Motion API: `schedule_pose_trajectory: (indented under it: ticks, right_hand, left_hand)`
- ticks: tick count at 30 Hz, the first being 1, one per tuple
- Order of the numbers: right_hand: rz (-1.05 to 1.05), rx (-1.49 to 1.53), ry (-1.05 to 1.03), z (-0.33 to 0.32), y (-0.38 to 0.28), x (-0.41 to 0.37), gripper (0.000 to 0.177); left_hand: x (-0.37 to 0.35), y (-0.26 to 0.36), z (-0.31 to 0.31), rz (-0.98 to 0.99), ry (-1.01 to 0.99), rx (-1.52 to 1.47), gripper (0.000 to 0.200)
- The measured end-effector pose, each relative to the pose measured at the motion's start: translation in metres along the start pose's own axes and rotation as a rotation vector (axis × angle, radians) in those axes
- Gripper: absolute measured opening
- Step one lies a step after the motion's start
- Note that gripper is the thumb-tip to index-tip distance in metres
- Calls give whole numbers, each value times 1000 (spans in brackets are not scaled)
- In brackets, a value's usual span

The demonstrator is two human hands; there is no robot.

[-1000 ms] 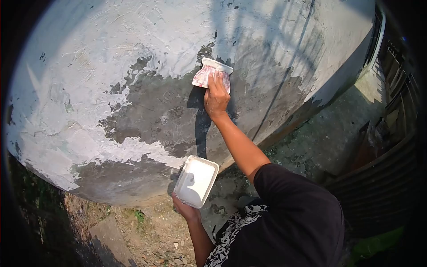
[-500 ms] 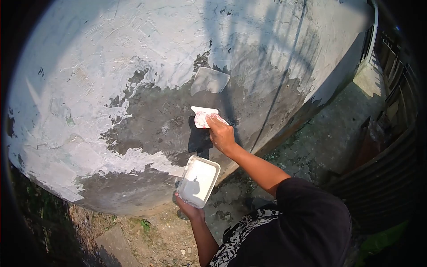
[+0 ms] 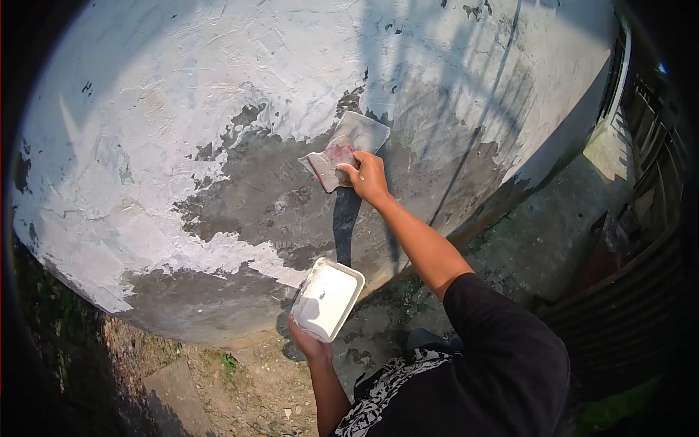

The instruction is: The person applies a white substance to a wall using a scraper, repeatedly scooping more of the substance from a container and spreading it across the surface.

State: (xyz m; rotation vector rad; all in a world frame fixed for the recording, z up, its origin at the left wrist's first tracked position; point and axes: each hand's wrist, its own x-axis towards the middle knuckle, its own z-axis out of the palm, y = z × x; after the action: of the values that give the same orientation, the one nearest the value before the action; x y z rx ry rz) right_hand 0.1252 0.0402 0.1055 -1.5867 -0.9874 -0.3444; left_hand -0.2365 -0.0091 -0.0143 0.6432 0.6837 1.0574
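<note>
My right hand [image 3: 370, 178] pinches a flat, putty-smeared scraper [image 3: 325, 172] with pinkish stains, held against the wall [image 3: 262, 182] at its bare grey area. Right beside the scraper, a thin squarish smear of putty [image 3: 373, 130] lies on the wall. Lower down, my left hand [image 3: 309, 341] grips a pale rectangular tub [image 3: 357, 275] from beneath, tilted to face me. White putty [image 3: 336, 295] coats the inside of the tub. Whether the scraper's edge presses fully on the wall cannot be made out.
Rough white coating [image 3: 145, 124] surrounds the grey area of wall. A concrete path [image 3: 510, 233] runs along the wall's right side, near a dark corrugated sheet [image 3: 619, 298]. Below are dirt ground [image 3: 255, 386] and a flat slab [image 3: 178, 393].
My right hand has turned the scraper and brought it up to the wall beside the putty smear. The tub stays in my left hand, nearly unmoved. The view has shifted slightly.
</note>
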Motion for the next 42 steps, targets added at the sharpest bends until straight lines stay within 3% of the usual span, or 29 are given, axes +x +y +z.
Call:
schedule_pose_trajectory:
  ticks: [5,7,10,12,14,15,17,19,22,25,27,29,34,35,39,42]
  right_hand:
    - [101,-41,219,26,20,-30,31]
    - [267,142,256,31,28,-42,29]
    - [315,129,206,20,48,-72,26]
    - [381,-65,101,5,79,-93,24]
    - [394,-114,95,-36,51,-98,21]
    - [375,-118,94,-47,44,-91,21]
    - [194,69,348,-65,34,-76,25]
    - [24,16,500,-78,3,-41,34]
    - [-52,72,583,-77,-35,12,36]
    - [-173,-67,650,-42,-43,29,40]
    - [-256,-326,482,-1,-39,15,43]
    - [-395,-348,348,25,-34,-20,45]
    - [-511,-167,-98,18,-8,-76,48]
    - [-521,-167,-98,8,-6,-70,48]
    - [-389,-38,416,-51,-46,-7,43]
    - [-350,-79,620,-65,-56,48,42]
  left_hand:
    - [-1,2,-1,34,15,-18,56]
    - [2,-1,-9,19,24,-1,58]
    - [2,-10,-25,6,9,7,60]
    - [0,-10,-26,20,-24,-13,61]
    - [-6,-8,-15,30,48,-103,55]
    - [-7,-7,-12,35,44,-121,55]
    - [-8,-8,-14,28,76,-41,55]
    - [-5,-12,-19,12,70,-80,55]
    - [-5,-6,-18,8,100,-80,55]
    - [-7,4,-19,44,99,-95,55]
    - [-10,7,-23,92,84,-73,56]
    - [-13,14,-20,90,99,-94,57]
    - [-8,15,-26,45,61,-63,62]
    - [-7,13,-23,51,59,-72,62]
    - [4,4,-19,51,83,-109,56]
    - [2,7,-3,8,112,-69,54]
